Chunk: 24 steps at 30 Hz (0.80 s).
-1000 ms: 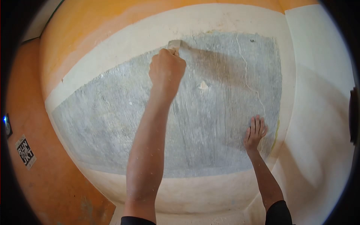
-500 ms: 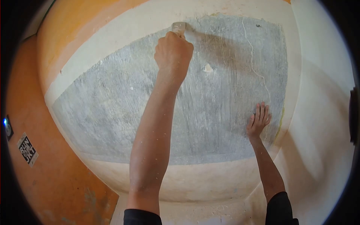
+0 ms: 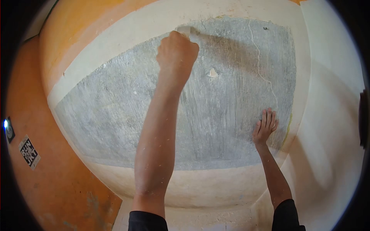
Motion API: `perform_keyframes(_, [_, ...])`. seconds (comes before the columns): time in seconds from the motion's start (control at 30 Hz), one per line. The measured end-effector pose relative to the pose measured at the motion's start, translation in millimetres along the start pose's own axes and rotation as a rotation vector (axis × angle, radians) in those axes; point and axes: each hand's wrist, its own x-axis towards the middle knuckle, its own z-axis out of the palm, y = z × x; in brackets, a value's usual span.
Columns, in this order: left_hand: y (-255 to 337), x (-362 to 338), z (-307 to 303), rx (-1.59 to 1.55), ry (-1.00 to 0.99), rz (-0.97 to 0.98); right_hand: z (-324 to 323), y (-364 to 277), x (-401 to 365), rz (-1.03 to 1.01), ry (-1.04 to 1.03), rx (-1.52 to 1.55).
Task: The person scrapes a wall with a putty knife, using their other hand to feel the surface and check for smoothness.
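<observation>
Black-and-white rectangular sticker (image 3: 29, 152) on left orange wall (image 3: 58, 111) reads "RUN JKT". Left hand (image 3: 177, 49) fisted round grey flat-bladed scraper (image 3: 185, 30). Right hand (image 3: 265, 128) flat on rough grey wall patch (image 3: 227, 107), fingers slightly spread.

Black left sleeve (image 3: 147, 221), black right sleeve (image 3: 286, 216), both short, left forearm (image 3: 156, 146) bare, speckled with small pale flecks (image 3: 162, 178), right forearm (image 3: 274, 173) bare, left hand (image 3: 177, 50) bare, right hand (image 3: 265, 129) bare

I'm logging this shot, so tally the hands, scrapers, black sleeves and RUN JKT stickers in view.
Left hand and right hand: 2
Scraper: 1
Left sleeve and right sleeve: 2
RUN JKT sticker: 1
Total: 6
</observation>
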Motion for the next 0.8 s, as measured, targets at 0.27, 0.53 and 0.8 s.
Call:
perform_keyframes(0.27, [14, -6, 3, -0.087, -0.055, -0.023, 1, 0, 1, 0.02, -0.018, 0.008])
perform_keyframes(0.53, [19, 1, 10, -0.149, -0.075, -0.091, -1, 4, 0, 0.012, -0.019, 0.04])
perform_keyframes(0.8, [31, -6, 31, -0.075, 0.181, -0.026, 4, 8, -4, 0.01, -0.038, 0.096])
